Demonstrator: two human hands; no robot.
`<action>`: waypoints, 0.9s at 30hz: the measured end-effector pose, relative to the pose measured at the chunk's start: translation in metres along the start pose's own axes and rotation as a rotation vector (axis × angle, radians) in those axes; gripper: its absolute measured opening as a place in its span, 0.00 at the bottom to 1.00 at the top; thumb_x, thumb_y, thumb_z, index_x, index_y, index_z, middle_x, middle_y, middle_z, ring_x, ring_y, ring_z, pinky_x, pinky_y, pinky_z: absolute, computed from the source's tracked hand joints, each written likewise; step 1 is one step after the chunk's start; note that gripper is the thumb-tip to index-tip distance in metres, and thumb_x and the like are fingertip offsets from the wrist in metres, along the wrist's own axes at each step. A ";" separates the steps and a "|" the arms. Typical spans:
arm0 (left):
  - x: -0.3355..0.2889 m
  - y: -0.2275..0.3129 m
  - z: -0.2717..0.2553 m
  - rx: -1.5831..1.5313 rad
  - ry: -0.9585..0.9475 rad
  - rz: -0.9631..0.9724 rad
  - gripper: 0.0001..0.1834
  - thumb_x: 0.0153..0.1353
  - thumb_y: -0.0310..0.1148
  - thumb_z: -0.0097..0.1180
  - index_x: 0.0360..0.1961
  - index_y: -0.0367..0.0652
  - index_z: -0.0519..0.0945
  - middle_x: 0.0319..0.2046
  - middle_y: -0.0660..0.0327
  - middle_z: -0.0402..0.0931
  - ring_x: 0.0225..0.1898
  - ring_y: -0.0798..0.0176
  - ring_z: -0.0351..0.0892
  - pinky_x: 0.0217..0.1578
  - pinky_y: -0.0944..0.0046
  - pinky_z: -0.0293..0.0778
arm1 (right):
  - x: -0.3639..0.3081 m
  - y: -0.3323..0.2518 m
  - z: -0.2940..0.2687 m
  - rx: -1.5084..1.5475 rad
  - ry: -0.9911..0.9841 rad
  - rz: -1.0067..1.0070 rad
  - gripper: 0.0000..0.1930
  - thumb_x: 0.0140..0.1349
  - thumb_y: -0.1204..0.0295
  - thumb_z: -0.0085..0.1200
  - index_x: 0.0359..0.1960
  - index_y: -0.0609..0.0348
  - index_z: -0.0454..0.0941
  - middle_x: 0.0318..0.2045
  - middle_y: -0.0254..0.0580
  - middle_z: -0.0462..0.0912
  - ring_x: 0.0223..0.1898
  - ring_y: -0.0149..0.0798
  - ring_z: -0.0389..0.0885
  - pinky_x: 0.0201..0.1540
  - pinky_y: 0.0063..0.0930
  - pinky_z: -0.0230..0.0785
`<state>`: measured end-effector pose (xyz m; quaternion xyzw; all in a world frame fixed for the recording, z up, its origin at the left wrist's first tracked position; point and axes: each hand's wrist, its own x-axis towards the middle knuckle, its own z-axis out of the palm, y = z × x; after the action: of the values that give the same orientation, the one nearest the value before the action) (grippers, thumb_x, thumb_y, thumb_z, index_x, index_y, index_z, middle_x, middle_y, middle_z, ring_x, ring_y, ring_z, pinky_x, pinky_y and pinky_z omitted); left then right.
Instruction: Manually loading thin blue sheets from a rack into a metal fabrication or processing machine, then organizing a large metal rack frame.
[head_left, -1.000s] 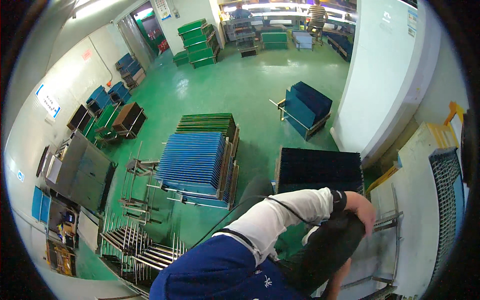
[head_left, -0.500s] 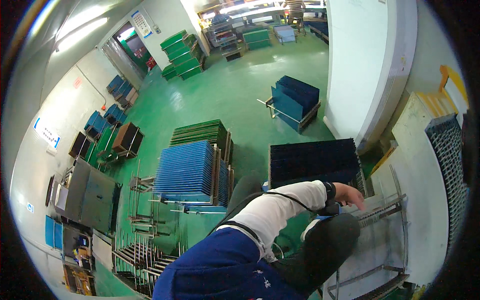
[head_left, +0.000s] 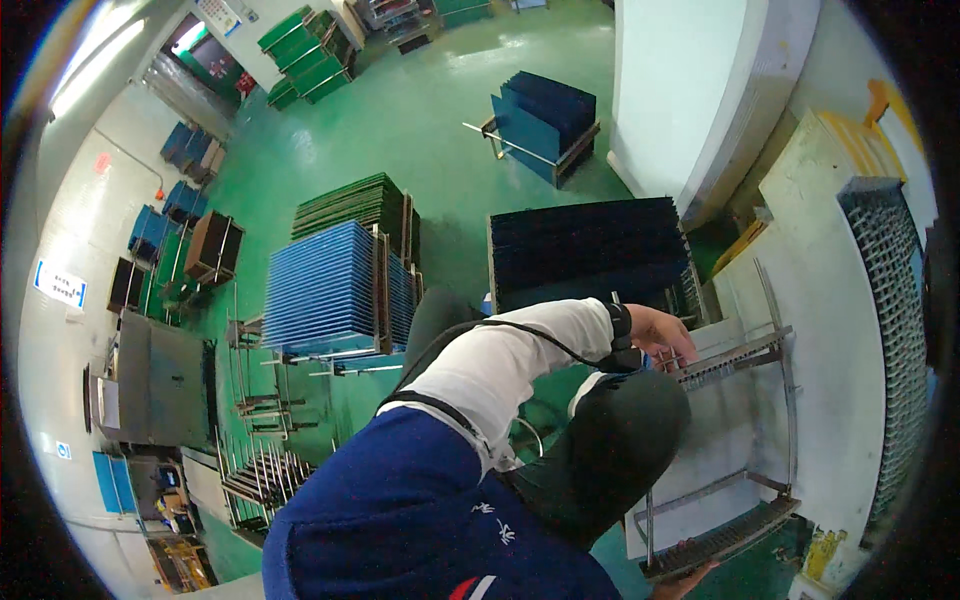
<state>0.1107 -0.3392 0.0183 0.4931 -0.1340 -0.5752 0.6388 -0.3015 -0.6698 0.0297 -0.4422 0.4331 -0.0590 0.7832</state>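
Metal rack (head_left: 735, 358), hands (head_left: 655, 332) at opposite edges, left half-curled, right partly hidden, grip unclear, open green floor (head_left: 440, 130) beyond

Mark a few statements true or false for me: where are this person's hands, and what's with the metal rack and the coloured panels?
1. The left hand is at the upper comb-like bar of a metal rack. True.
2. The left hand wears a thick glove. False: it is bare.
3. The right hand shows at the lower comb-like bar. True.
4. Light-blue panels stand nearer the person than the green panels behind them. True.
5. The light-blue panels lie flat in a pile. False: they stand upright in a row.
6. The light-blue panels are right of the metal rack. False: they are left of it.
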 end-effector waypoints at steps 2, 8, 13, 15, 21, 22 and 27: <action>-0.006 -0.008 0.000 0.003 0.054 0.002 0.24 0.56 0.43 0.63 0.49 0.39 0.75 0.39 0.61 0.77 0.36 0.64 0.79 0.35 0.64 0.77 | -0.001 -0.001 0.008 -0.014 0.015 -0.001 0.38 0.62 0.44 0.44 0.69 0.51 0.54 0.68 0.49 0.55 0.66 0.52 0.56 0.65 0.52 0.53; -0.030 0.004 0.000 0.030 0.011 0.056 0.25 0.57 0.42 0.63 0.52 0.40 0.74 0.41 0.61 0.78 0.40 0.60 0.79 0.40 0.59 0.75 | -0.026 0.006 0.028 0.030 0.096 -0.045 0.37 0.63 0.43 0.43 0.67 0.53 0.56 0.66 0.49 0.58 0.64 0.52 0.59 0.63 0.51 0.55; -0.029 0.033 -0.007 0.035 -0.227 0.105 0.23 0.62 0.40 0.58 0.54 0.39 0.72 0.41 0.60 0.78 0.41 0.60 0.79 0.42 0.58 0.75 | -0.041 0.012 0.045 0.035 0.100 -0.087 0.37 0.63 0.42 0.42 0.67 0.54 0.57 0.65 0.49 0.60 0.62 0.51 0.62 0.61 0.50 0.57; -0.043 0.064 0.003 0.173 -0.259 0.130 0.21 0.63 0.39 0.56 0.53 0.38 0.72 0.41 0.60 0.78 0.41 0.61 0.79 0.42 0.59 0.74 | -0.046 0.016 0.051 0.049 0.101 -0.102 0.37 0.63 0.42 0.41 0.66 0.54 0.58 0.64 0.49 0.61 0.61 0.51 0.63 0.60 0.50 0.58; -0.107 0.135 0.029 0.321 -0.358 0.197 0.22 0.64 0.40 0.55 0.52 0.34 0.72 0.44 0.58 0.79 0.42 0.60 0.79 0.46 0.59 0.74 | -0.060 0.023 0.064 0.087 0.072 -0.160 0.37 0.64 0.41 0.40 0.65 0.56 0.59 0.62 0.50 0.65 0.59 0.51 0.66 0.58 0.48 0.61; -0.118 0.143 0.035 0.387 -0.318 0.247 0.23 0.64 0.40 0.55 0.52 0.34 0.72 0.44 0.57 0.79 0.42 0.60 0.79 0.46 0.59 0.75 | -0.063 0.023 0.067 0.100 0.062 -0.181 0.37 0.64 0.41 0.40 0.65 0.56 0.60 0.62 0.50 0.65 0.59 0.51 0.67 0.58 0.48 0.61; -0.213 0.156 0.067 0.523 -0.052 0.410 0.30 0.62 0.43 0.57 0.57 0.31 0.68 0.47 0.52 0.78 0.42 0.59 0.80 0.45 0.61 0.76 | -0.072 0.007 0.083 0.153 -0.028 -0.292 0.37 0.64 0.41 0.39 0.64 0.57 0.61 0.60 0.50 0.68 0.57 0.50 0.69 0.56 0.47 0.63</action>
<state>0.0908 -0.2097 0.2570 0.5882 -0.3899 -0.3932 0.5894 -0.2875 -0.5782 0.0891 -0.4405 0.3474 -0.1988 0.8036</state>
